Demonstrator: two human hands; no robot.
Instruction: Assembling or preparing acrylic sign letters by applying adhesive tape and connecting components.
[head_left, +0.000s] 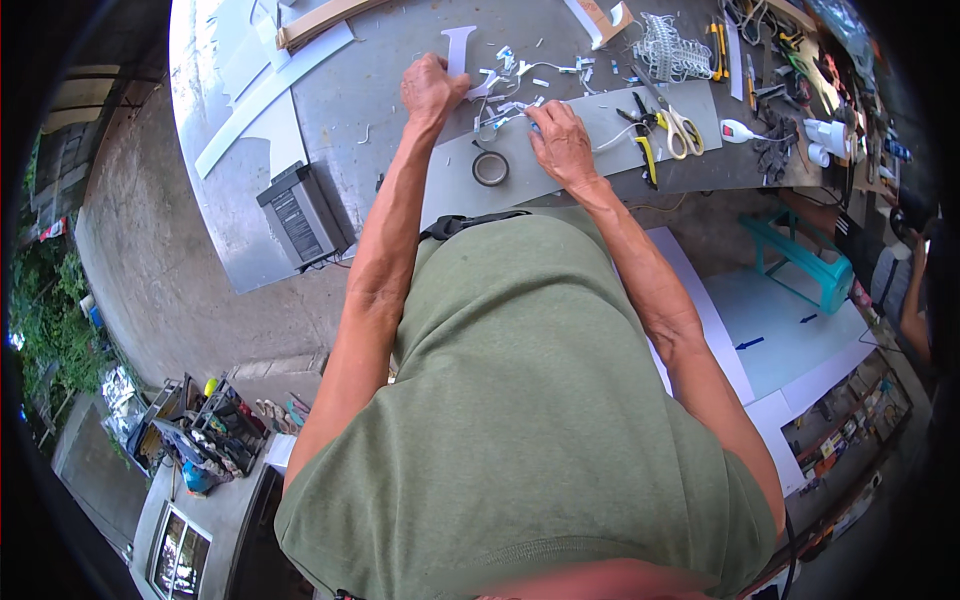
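My left hand (432,92) is curled closed at the edge of a white letter-shaped piece (458,50) that lies on the metal table, its fingertips against the piece. Nearby, my right hand (563,142) is bent over a string of small white LED modules (510,108) on thin wire, the thumb and fingers pinched together at its end. What sits under those fingers is partly hidden. Between my arms a roll of dark tape (490,168) lies on a grey sheet (455,195). Small white offcuts are scattered around the hands.
Scissors with yellow handles (682,135) and yellow-and-black pliers (648,150) lie right of my right hand. Beyond are a heap of white wire (675,50) and a white glue bottle (738,131). A black power supply box (300,220) sits at the table's left edge. A teal stool (800,255) stands below right.
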